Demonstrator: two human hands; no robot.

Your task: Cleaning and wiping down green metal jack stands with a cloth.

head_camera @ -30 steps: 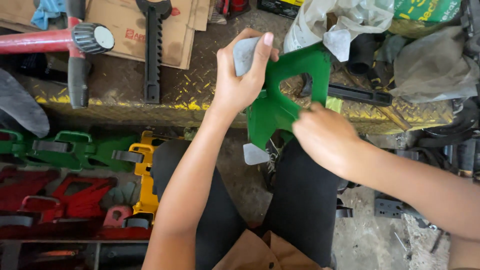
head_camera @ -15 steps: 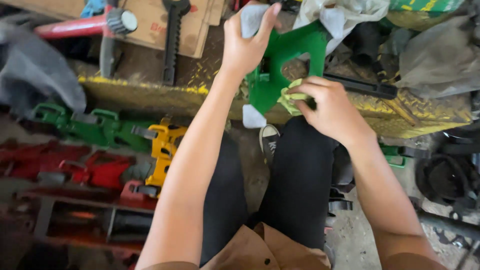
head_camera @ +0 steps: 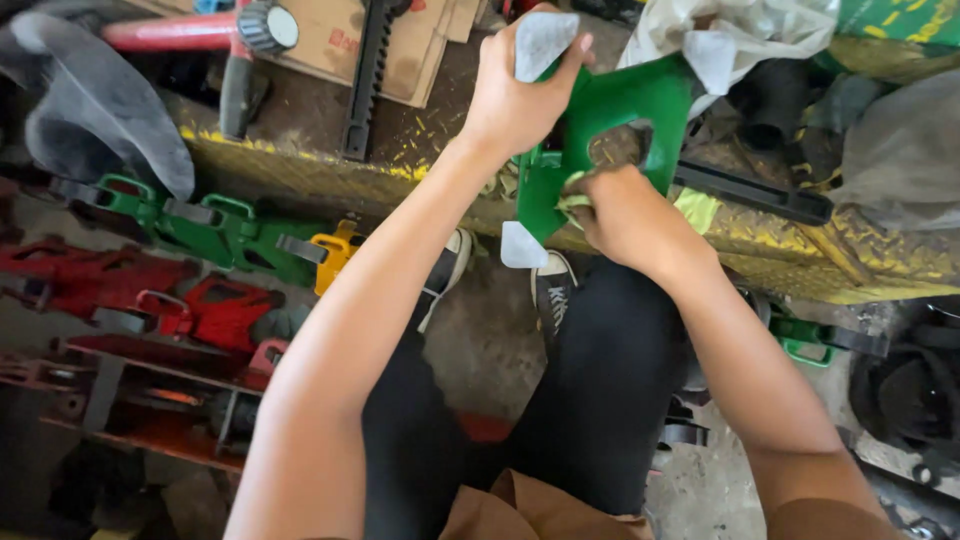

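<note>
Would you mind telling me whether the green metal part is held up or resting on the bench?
Held up: the left hand grips the green part at its top, the right hand presses below; its lower end hangs past the bench edge.

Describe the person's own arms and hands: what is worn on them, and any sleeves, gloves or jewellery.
Both arms are bare up to the frame edge: no sleeves show. The left hand and right hand wear no gloves, and no rings, watch or bracelet can be seen on fingers or wrists. No markings are visible.

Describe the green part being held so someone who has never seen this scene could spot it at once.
Above the yellow-edged metal platform, both hands meet at a flat green metal part. The left hand grips its top and the right hand presses a cloth on it. Unlike the green pieces on the floor, it is lifted and has grey tips.
</note>
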